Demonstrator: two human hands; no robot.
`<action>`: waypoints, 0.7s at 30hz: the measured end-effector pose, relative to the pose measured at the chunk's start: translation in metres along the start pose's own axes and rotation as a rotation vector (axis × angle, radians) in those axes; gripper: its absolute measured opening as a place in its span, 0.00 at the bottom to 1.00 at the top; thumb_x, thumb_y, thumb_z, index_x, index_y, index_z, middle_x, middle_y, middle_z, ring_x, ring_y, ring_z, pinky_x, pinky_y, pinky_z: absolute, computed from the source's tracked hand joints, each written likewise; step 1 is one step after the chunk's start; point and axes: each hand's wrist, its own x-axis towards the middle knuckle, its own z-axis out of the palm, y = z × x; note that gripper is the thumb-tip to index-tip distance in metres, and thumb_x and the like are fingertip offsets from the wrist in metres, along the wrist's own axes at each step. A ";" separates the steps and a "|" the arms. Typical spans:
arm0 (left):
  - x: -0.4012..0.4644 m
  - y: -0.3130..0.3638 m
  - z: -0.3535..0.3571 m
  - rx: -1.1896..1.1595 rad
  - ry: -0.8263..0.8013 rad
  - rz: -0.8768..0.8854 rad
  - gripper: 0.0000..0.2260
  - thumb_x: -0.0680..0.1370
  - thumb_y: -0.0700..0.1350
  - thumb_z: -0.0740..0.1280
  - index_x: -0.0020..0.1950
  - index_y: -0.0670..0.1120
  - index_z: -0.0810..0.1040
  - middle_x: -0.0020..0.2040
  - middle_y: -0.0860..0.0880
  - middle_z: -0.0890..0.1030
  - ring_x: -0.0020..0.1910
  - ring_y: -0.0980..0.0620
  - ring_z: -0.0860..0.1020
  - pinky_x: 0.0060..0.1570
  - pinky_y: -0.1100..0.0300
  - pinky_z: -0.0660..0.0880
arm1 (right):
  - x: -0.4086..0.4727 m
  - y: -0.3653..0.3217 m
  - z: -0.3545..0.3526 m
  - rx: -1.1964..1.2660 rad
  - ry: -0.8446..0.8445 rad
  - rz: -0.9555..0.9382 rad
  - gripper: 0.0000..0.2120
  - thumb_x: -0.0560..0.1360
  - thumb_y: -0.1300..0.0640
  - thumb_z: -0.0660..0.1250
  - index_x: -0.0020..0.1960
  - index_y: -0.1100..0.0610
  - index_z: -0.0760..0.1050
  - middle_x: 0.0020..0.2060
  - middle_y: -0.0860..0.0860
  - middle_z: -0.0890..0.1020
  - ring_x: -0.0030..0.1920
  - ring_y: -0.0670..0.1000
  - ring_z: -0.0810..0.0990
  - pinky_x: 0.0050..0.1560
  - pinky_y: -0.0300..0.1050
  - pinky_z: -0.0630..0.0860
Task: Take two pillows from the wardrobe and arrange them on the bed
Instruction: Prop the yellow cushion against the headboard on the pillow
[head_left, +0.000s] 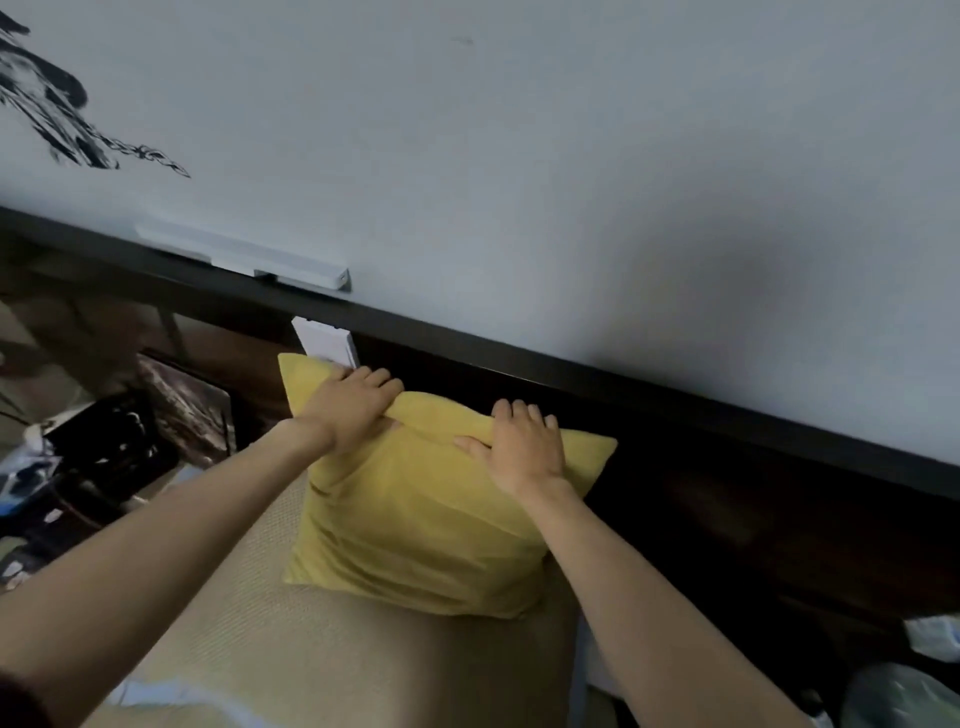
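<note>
A yellow square pillow (426, 525) leans upright against the dark wooden headboard (727, 499), its lower edge on the beige woven mat of the bed (322, 649). My left hand (353, 410) grips the pillow's top edge near its left corner, fingers curled over the back. My right hand (524, 449) holds the same top edge further right, thumb in front. Only one pillow is in view; no wardrobe shows.
A pale blue wall (571, 156) with a black ink drawing (57, 104) rises above the headboard's dark top rail. A white socket plate (327, 340) sits behind the pillow. Dark clutter (104, 457) lies left of the bed, plastic bags (904, 696) at lower right.
</note>
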 end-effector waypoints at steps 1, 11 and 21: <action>-0.001 -0.001 -0.002 -0.016 0.036 -0.002 0.22 0.81 0.60 0.59 0.70 0.50 0.68 0.65 0.48 0.73 0.64 0.45 0.72 0.66 0.47 0.65 | 0.002 0.002 -0.004 -0.011 0.000 -0.006 0.36 0.77 0.28 0.56 0.68 0.56 0.73 0.63 0.56 0.80 0.64 0.58 0.76 0.65 0.58 0.70; -0.030 0.037 -0.006 -0.163 0.151 -0.336 0.23 0.82 0.46 0.59 0.77 0.47 0.62 0.77 0.45 0.64 0.76 0.44 0.61 0.74 0.43 0.55 | -0.007 0.000 -0.018 0.023 0.071 -0.062 0.21 0.83 0.43 0.61 0.69 0.54 0.70 0.63 0.55 0.77 0.62 0.57 0.75 0.63 0.55 0.70; -0.066 0.069 0.012 -0.223 0.150 -0.385 0.28 0.82 0.46 0.59 0.81 0.50 0.52 0.82 0.48 0.53 0.80 0.46 0.52 0.76 0.41 0.51 | -0.035 0.023 -0.028 -0.004 0.080 -0.086 0.13 0.85 0.49 0.58 0.63 0.54 0.76 0.60 0.52 0.80 0.60 0.56 0.76 0.63 0.57 0.68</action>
